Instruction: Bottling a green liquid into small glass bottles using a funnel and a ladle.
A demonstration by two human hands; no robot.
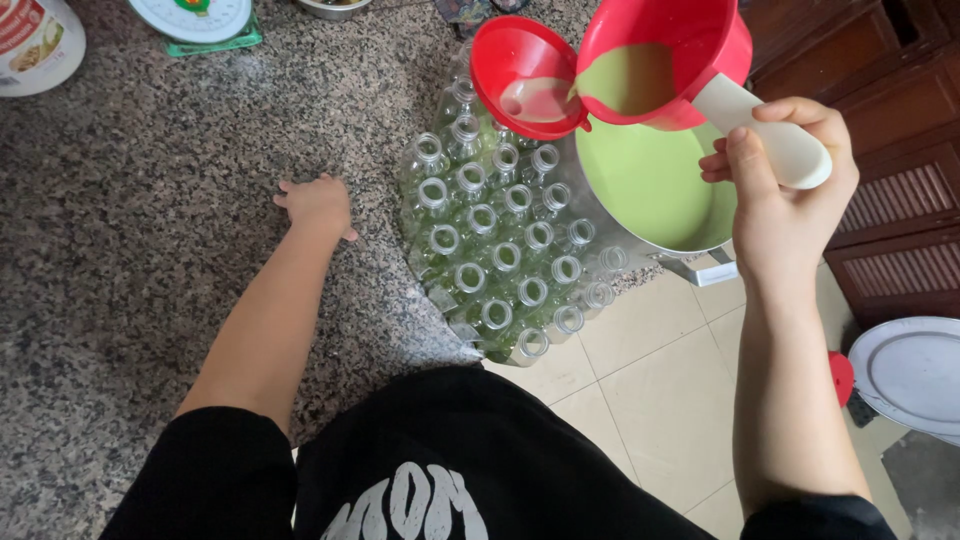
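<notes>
Right hand [790, 195] had its grip closed around the white handle [770, 135] of a red ladle [665, 55], thumb laid along the top and fingers curled underneath. That ladle was tilted toward a red funnel [528, 75], and pale green liquid ran from its lip into the funnel's bowl. Seen from the head camera, the funnel sat over one of the clear empty bottles [505, 250] at the far end of the cluster; which bottle neck it entered could not be told. These bottles stood upright and tightly packed, mouths open, along the right edge of the speckled granite worktop [150, 250], reaching down to its near right corner. Just beside them on the right, touching the cluster, stood a large metal pot [660, 185] filled with the same green liquid, directly beneath the ladle.

Left hand [318, 205] lay flat on the worktop with its grip wide and empty, fingers spread, just left of the bottles and not touching them.

At the far edge of the worktop stood a kitchen scale [195, 20], and near the far left corner a white container [35, 40]. A white lid [915, 375] lay on the tiled floor [650, 390] to the right.
</notes>
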